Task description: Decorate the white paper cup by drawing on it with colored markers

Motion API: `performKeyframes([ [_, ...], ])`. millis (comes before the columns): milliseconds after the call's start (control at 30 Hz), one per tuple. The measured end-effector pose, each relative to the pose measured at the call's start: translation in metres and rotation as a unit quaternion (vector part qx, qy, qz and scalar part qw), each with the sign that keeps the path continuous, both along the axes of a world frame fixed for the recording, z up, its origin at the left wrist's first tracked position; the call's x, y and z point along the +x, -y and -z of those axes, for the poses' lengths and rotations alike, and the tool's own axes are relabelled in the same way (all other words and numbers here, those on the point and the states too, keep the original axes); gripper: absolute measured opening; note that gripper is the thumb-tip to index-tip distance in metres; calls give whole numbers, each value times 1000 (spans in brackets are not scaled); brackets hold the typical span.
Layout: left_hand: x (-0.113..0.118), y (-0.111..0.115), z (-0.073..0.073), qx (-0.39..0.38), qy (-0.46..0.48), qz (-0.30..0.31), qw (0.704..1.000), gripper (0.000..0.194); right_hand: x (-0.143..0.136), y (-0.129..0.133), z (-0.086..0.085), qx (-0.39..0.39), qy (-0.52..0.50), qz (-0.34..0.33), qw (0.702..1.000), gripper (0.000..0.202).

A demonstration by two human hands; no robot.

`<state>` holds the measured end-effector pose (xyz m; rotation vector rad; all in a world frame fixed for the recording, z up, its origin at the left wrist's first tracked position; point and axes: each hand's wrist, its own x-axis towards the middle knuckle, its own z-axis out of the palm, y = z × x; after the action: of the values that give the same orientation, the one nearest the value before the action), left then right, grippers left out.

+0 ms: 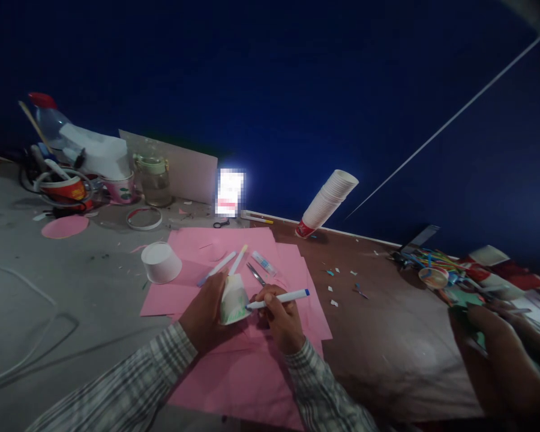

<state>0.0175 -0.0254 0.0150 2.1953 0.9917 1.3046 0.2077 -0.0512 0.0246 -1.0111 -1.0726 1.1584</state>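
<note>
Fingers of the left hand (206, 312) clasped a tapered, green-marked white paper cup (234, 300) from its left; the right hand (281, 317) pinched a slim white-and-blue marker (292, 296), tip beside it.

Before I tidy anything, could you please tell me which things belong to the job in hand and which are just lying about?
In use:
- cup, in the left hand
- marker, in the right hand, its tip at the cup

Just lying about, it seems:
- scissors
- cup stack
- jar
- pink disc
</note>
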Motion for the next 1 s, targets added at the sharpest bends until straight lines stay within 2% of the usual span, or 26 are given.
performKeyframes([
  [133,0,0,-1,-11,-11,-2,1000,82,2,0,5,8,9,-7,1000,43],
  [367,-1,-1,-2,-10,-15,-4,1000,67,3,2,5,14,44,-8,999,44],
  [667,0,0,2,-6,-4,-4,1000,73,2,-2,1,6,-40,4,999,45],
  [767,0,0,0,-11,-10,4,1000,73,4,-2,2,-1,-45,0,999,44],
  [900,1,1,-7,-4,-18,2,1000,60,4,0,2,-15,-52,-10,998,41],
  [1000,2,1,-12,-5,-14,-1,1000,56,2,2,1,-9,-53,6,999,40],
])
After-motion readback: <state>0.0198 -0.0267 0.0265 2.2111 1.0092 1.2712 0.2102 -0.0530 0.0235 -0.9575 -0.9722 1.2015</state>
